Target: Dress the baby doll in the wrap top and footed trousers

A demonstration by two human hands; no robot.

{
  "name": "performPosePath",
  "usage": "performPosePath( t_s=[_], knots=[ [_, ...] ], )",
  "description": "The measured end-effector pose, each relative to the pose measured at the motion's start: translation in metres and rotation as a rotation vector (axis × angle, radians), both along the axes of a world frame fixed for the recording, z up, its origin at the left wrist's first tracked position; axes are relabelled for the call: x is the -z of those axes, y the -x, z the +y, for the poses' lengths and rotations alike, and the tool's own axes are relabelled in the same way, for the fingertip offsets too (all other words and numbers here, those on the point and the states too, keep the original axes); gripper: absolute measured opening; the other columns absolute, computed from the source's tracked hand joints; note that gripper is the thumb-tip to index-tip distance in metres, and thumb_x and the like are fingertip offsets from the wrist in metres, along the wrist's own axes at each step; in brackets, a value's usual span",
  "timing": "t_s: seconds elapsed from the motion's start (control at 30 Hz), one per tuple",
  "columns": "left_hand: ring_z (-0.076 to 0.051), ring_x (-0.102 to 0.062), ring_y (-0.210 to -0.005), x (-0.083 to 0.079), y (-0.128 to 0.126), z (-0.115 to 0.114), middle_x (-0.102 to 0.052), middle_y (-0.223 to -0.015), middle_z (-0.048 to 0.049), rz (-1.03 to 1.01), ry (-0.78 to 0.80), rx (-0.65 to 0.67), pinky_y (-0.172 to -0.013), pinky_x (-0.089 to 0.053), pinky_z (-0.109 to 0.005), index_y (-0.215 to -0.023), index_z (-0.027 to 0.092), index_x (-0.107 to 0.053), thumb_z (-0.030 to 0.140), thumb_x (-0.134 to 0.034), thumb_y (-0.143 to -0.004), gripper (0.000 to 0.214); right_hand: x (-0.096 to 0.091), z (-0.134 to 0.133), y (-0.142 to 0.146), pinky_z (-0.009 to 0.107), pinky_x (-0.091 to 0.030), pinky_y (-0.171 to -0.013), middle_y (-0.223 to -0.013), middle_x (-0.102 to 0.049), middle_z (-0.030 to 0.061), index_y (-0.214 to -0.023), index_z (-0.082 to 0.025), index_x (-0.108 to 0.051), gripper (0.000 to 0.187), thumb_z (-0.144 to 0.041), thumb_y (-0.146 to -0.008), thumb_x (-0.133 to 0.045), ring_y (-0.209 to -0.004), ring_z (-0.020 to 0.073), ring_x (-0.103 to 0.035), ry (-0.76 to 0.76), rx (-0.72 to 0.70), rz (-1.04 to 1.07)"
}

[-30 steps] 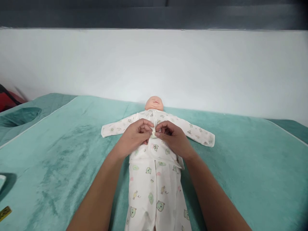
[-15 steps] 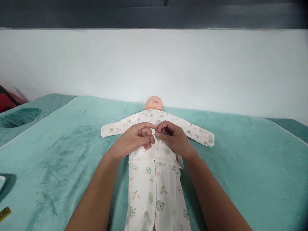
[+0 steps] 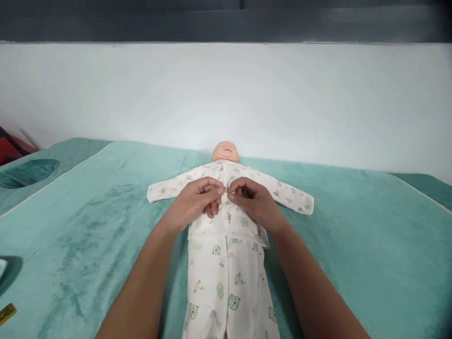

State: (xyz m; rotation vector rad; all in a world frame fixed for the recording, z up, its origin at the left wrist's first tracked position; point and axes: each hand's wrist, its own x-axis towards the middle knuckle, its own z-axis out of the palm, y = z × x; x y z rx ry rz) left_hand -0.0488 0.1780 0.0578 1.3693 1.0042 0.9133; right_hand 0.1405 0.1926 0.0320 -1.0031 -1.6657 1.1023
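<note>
A baby doll (image 3: 225,151) lies on its back with its head toward the wall, dressed in a white printed long-sleeved top (image 3: 209,227) and matching trousers (image 3: 226,282). Both sleeves stretch out to the sides. Over the chest, my left hand (image 3: 199,200) pinches the edge of the top's front opening between thumb and index finger. Facing it, my right hand (image 3: 254,200) pinches the other edge, thumb and index finger together. A bit of pale placket (image 3: 224,198) shows between the fingertips. Whatever small fastening lies there is mostly covered by my fingers.
The doll rests on a green plush cover (image 3: 360,254) with a round hollow (image 3: 30,173) at the far left. Behind it rises a white wall (image 3: 226,99). A yellow-black strip (image 3: 7,313) lies at the left edge, and something red (image 3: 10,149) stands beyond the cover.
My left index finger has drawn back from the right fingertips and now presses against the thumb on the top's edge. My right hand has hardly moved.
</note>
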Motion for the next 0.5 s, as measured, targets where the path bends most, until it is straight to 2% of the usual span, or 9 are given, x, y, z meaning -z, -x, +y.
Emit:
performPosePath(
  t_s=[0.07,0.13,0.5],
  knots=[
    [-0.011,-0.057,-0.053,0.0013,-0.0006,0.0005,-0.059,-0.062,0.0023,0.01,0.003,-0.019,-0.049,-0.047,-0.022,-0.101,0.02,-0.062,0.041,-0.06,-0.086,0.026,0.0,-0.0001,0.001,0.026,-0.034,-0.064,-0.073,-0.048,-0.003,-0.087,-0.022,-0.062,0.011,-0.029,-0.08,-0.066,-0.067,0.0112,-0.043,0.004,0.022,-0.003],
    [-0.011,-0.056,-0.052,0.0021,-0.0008,0.001,-0.059,-0.06,0.0024,0.039,-0.004,-0.029,-0.05,-0.048,-0.022,-0.104,0.021,-0.063,0.042,-0.06,-0.085,0.029,0.0003,-0.0004,0.0022,0.026,-0.034,-0.063,-0.071,-0.046,-0.0036,-0.088,-0.022,-0.062,0.012,-0.03,-0.079,-0.066,-0.066,0.011,-0.042,0.0,0.051,-0.007],
    [-0.01,-0.054,-0.053,0.0001,-0.0022,-0.001,-0.061,-0.06,0.0,0.087,0.006,-0.032,-0.051,-0.046,-0.022,-0.083,0.018,-0.066,0.044,-0.063,-0.082,0.027,0.0008,-0.0016,0.0095,0.025,-0.034,-0.06,-0.068,-0.046,-0.0042,-0.087,-0.022,-0.06,0.01,-0.028,-0.08,-0.063,-0.063,0.0106,-0.042,-0.028,0.142,-0.044]
  ],
)
